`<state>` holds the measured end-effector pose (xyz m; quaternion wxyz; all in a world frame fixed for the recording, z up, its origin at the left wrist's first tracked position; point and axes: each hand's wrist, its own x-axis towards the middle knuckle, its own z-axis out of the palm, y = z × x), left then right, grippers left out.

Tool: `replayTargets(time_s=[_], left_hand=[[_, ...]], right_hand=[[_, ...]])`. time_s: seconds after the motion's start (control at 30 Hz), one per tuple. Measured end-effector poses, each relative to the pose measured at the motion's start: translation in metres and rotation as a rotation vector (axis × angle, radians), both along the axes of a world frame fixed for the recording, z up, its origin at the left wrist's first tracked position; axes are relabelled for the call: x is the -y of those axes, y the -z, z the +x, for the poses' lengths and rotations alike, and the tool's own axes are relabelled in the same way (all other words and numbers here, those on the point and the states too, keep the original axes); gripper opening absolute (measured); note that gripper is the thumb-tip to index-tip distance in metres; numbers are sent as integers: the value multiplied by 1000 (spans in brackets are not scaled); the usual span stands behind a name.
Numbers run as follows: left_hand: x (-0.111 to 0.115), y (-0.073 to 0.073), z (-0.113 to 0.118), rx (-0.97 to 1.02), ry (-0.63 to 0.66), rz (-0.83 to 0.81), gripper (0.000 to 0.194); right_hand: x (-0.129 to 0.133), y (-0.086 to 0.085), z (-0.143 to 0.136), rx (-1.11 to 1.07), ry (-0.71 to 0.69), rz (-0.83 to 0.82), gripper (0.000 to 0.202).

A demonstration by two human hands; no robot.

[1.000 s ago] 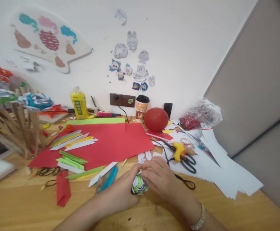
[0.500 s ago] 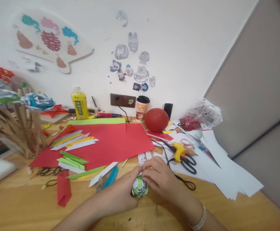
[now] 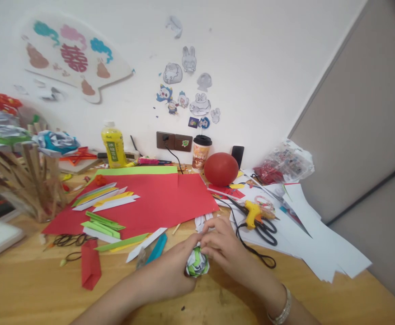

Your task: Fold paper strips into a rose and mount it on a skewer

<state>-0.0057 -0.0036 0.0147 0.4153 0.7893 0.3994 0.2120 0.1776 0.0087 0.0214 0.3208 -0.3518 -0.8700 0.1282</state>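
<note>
A small green-and-white paper flower [image 3: 197, 264], rolled up from folded strips, is between my two hands near the front of the table. My left hand [image 3: 179, 266] is closed round its left side. My right hand [image 3: 223, 246] has its fingers bent, with thumb and fingertips pinching at the flower's upper right edge; the exact spot under the fingertips is hidden. Left of my left hand lie a blue paper strip [image 3: 157, 248], a white strip [image 3: 146, 244] and a green strip [image 3: 121, 243]. A folded red paper piece [image 3: 91, 265] is farther left.
Red paper sheets [image 3: 163, 198] carry more folded strips. A yellow glue gun [image 3: 252, 214], black-handled scissors [image 3: 266, 232] and white paper [image 3: 329, 234] lie right. Behind stand a red balloon [image 3: 221, 169], a cup [image 3: 201, 153] and a yellow bottle [image 3: 114, 146]. Wooden sticks [image 3: 35, 185] stand left.
My right fingers have lifted and shifted slightly at the flower's edge, spreading a little. My left hand keeps its hold, and the flower stays in place.
</note>
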Motion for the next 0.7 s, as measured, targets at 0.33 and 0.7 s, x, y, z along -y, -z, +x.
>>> replayTargets(time_s=[0.33, 0.7], left_hand=[[-3, 2, -1, 30, -14, 29, 67], [-4, 8, 0, 48, 3, 64, 75]], right_hand=[[4, 5, -1, 103, -17, 522, 13], [3, 4, 0, 190, -46, 527, 18]])
